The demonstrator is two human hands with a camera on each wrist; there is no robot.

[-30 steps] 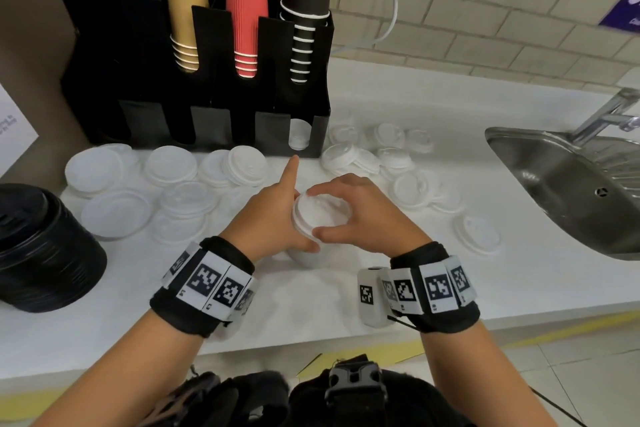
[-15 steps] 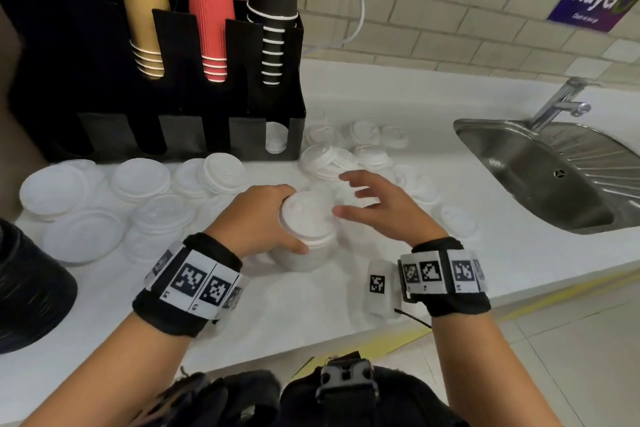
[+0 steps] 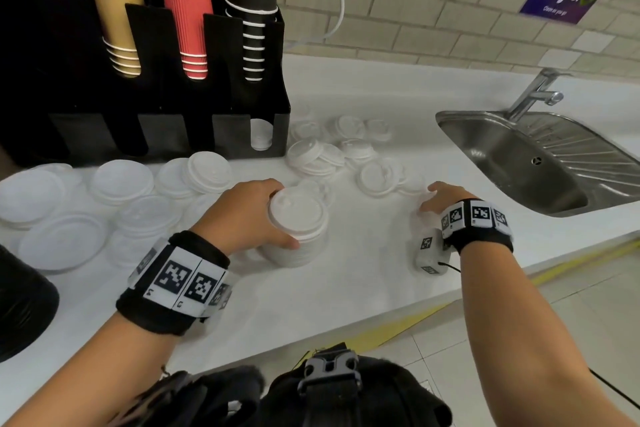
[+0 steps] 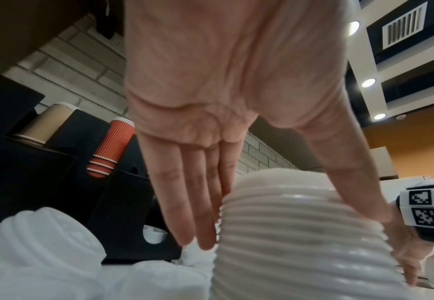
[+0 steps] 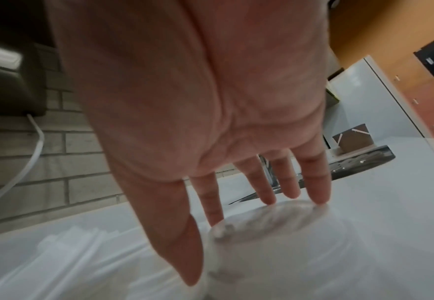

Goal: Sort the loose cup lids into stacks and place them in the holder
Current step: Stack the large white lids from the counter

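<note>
A tall stack of white cup lids (image 3: 299,218) stands on the white counter, and my left hand (image 3: 277,215) grips it. In the left wrist view my left hand (image 4: 297,255) has fingers on one side of the ribbed stack (image 4: 313,213) and the thumb on the other. My right hand (image 3: 429,199) is off to the right, spread over one loose lid. In the right wrist view its fingertips (image 5: 318,199) touch the far rim of that lid (image 5: 287,243). The black holder (image 3: 166,135) stands at the back left, with a few lids (image 3: 260,139) in its right slot.
Small loose lids (image 3: 377,177) lie scattered between the holder and the steel sink (image 3: 519,156). Larger white and clear lids (image 3: 121,180) cover the counter to the left. A black stack (image 3: 20,308) sits at the left edge. Paper cups (image 3: 187,21) fill the holder's top.
My right hand has left the top of the stack and moved right, down onto a loose lid. My left hand has kept its hold on the stack.
</note>
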